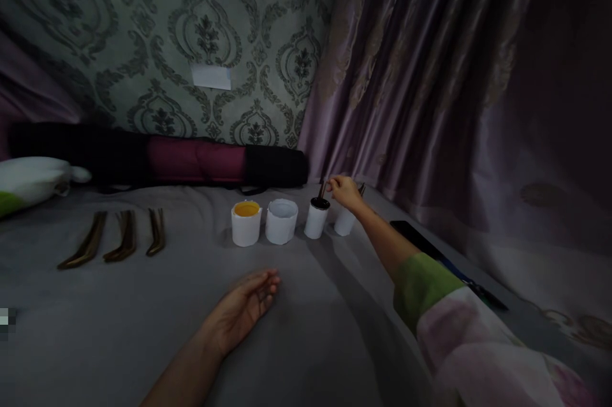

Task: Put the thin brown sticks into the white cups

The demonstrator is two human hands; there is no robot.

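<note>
My right hand (344, 191) is closed in a pinch on a thin brown stick (322, 190), at the mouth of a narrow white container with a dark top (315, 222). Under that hand stands another narrow white container (343, 223), with brown tips sticking up behind the hand. Left of these are a wide white container with a yellow inside (245, 231) and one with a pale inside (281, 228). My left hand (246, 308) rests palm up, fingers loosely curled and holding nothing, in front of the containers.
Several brown bent strips lie in three groups (88, 242) on the grey sheet (143, 324) at the left. A long black and maroon roll (201, 161) lies against the wall. On the right are a dark flat object (415, 236) and a curtain (406, 75).
</note>
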